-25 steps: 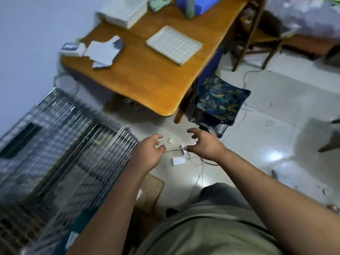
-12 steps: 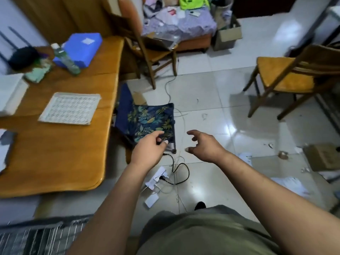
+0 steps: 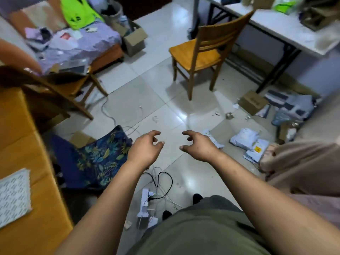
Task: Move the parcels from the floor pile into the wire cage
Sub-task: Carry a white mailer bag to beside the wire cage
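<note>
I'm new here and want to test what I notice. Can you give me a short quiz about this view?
1. True or false: the left hand holds a parcel.
2. Where do the white parcels lie from the right hand? A) on the floor to its right B) on the chair C) on the wooden table
3. Fill in: the power strip lies on the ____, below the hands.

Key: 1 false, both hands are open and empty. 2 A. 3 floor.
</note>
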Available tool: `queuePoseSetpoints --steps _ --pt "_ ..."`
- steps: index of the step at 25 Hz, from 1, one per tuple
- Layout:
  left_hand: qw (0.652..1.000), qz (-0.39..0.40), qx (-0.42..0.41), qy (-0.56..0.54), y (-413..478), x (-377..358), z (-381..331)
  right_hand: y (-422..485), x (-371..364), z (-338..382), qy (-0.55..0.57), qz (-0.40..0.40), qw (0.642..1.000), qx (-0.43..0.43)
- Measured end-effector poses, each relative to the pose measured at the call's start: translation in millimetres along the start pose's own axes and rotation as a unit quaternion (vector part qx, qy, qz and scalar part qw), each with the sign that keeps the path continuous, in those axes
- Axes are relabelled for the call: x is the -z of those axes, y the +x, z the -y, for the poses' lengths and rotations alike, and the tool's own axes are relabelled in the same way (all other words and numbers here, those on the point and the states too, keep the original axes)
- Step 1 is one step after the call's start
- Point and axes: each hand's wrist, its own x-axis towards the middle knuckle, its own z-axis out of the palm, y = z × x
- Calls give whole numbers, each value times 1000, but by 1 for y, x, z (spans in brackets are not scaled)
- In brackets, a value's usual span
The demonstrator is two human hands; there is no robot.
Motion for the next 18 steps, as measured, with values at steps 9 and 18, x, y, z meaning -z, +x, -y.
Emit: queuePoseSetpoints --steps 9,18 --pt "976 126 -152 95 83 -55 -79 -31 29 -95 118 -128 971 -164" --pt "945 209 -227 106 166 -163 -210 25 142 -197 211 -204 921 -257"
